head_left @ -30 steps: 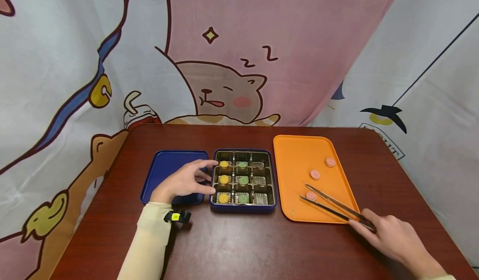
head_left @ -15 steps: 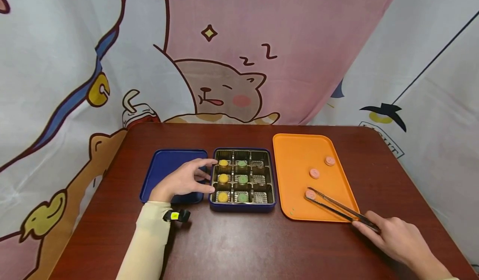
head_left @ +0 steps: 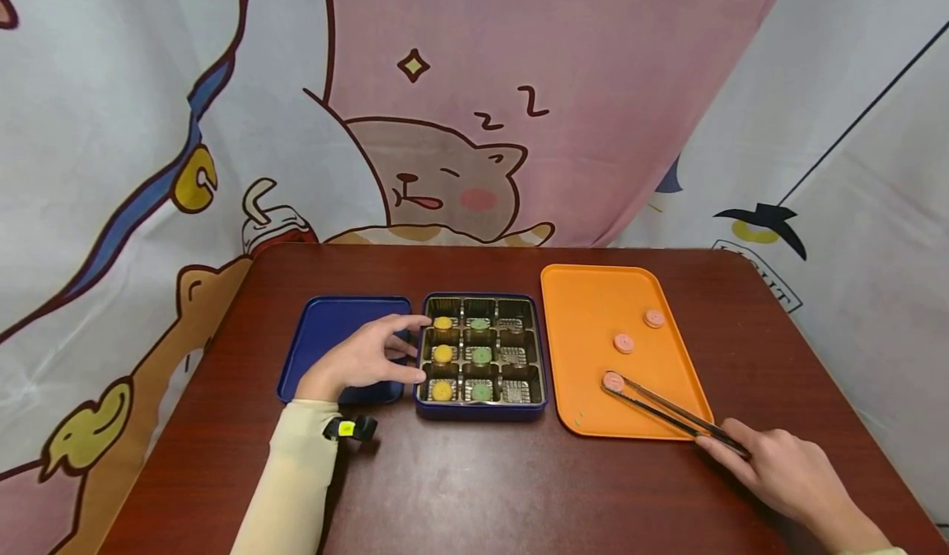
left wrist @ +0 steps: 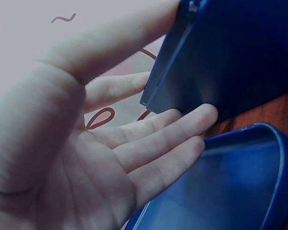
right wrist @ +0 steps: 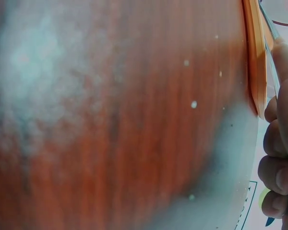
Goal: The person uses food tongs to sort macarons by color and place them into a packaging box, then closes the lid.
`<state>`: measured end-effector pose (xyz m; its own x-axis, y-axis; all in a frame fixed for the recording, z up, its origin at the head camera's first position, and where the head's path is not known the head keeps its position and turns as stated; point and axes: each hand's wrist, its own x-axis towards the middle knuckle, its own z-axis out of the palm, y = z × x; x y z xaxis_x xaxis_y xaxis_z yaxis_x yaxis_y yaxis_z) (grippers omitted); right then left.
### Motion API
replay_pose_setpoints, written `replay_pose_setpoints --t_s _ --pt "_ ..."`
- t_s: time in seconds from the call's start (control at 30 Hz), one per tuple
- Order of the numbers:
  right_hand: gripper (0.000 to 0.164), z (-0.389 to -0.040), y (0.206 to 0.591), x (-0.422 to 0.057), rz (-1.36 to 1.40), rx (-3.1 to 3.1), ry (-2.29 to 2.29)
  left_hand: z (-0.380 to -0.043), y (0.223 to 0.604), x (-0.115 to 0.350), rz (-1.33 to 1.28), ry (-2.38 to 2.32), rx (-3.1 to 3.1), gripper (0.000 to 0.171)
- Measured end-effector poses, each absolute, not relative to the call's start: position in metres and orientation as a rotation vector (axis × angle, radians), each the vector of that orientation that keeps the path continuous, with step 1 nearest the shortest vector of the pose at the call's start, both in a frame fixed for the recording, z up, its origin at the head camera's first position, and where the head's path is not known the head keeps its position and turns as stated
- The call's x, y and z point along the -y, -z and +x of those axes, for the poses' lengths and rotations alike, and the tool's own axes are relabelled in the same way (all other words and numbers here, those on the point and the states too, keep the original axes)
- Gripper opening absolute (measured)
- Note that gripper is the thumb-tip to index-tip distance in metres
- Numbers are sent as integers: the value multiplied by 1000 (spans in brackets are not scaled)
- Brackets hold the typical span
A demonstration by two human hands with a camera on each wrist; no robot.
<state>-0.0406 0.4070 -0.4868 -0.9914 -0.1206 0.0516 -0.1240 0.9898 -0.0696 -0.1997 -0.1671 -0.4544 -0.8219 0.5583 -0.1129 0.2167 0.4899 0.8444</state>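
Note:
My right hand [head_left: 782, 473] grips a pair of long dark tongs [head_left: 670, 419] over the orange tray [head_left: 586, 308]. The tong tips lie on either side of a small round pink cookie-like piece [head_left: 614, 381] near the tray's front. My left hand [head_left: 363, 360] rests its extended fingers and thumb against the left side of a blue box [head_left: 482, 412]; the left wrist view shows straight fingertips at the box's wall [left wrist: 221, 62]. Inside, a gold divided insert carries yellow pieces [head_left: 442, 354] in the left column and green pieces [head_left: 480, 356] in the middle; the right column's compartments hold nothing.
Two more pink pieces lie on the orange tray, one mid-tray [head_left: 624, 343] and one farther back [head_left: 654, 319]. A blue lid [head_left: 319, 341] lies on the brown table [head_left: 474, 481] under the left hand. A printed curtain [head_left: 593, 61] hangs behind.
The tongs' tips have come together around the nearest pink piece, which has shifted slightly toward the left and back. The left hand has stayed at the box.

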Motion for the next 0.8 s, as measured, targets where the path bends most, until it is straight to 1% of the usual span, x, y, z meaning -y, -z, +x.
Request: replay_pose_setpoints --t_s 0.5,0.8 --pt "33 -38 488 -407 204 3071 -130 -200 455 167 647 -1264 -2365 87" --pt "37 -40 485 -402 210 3042 -134 -200 455 167 661 -1273 -2366 87"
